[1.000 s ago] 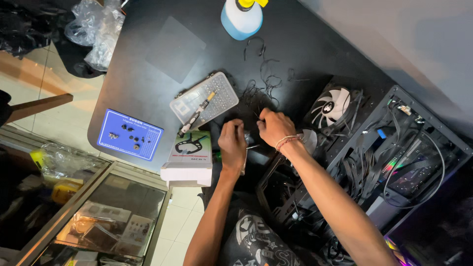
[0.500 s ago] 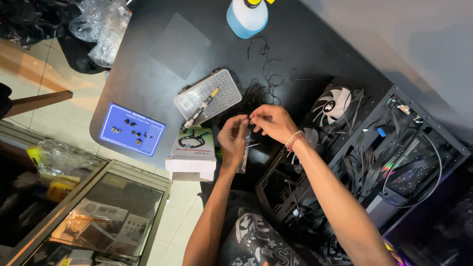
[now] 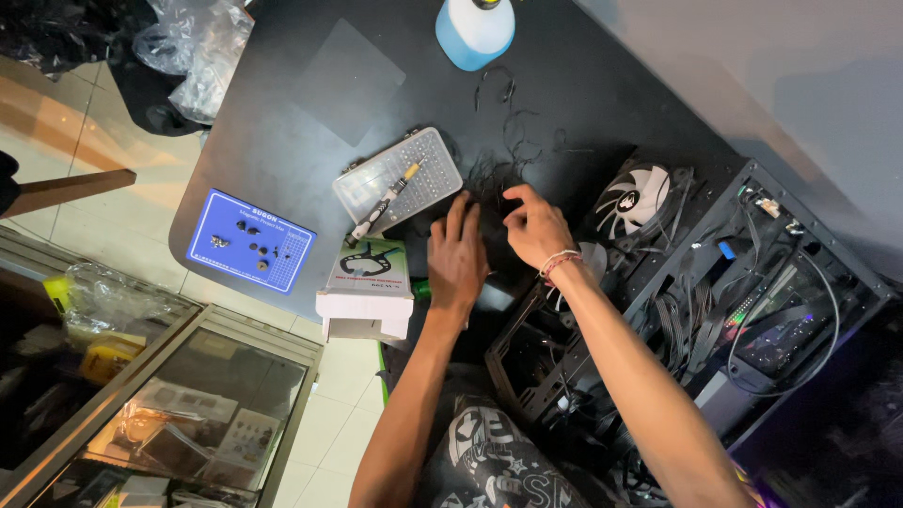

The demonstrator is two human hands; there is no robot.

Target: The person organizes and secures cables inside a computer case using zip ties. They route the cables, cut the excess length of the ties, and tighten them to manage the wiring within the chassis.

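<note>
Left hand (image 3: 458,256) flat on black tabletop (image 3: 282,141), fingers spread, grip empty, beside tangle of thin black wires (image 3: 503,155). Right hand (image 3: 536,224) hovers at tangle edge, fingers curled; grip contents cannot tell. Clear plastic bit case with screwdriver (image 3: 397,179) parked left, within reach. Open black computer case (image 3: 715,301) crowds right edge; far-left tabletop roomy.

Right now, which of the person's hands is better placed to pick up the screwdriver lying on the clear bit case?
Probably the left. The left hand lies flat on the black table, right beside the clear bit case and the screwdriver. The right hand is farther over, fingering the black cable ties near the white fan.
</note>
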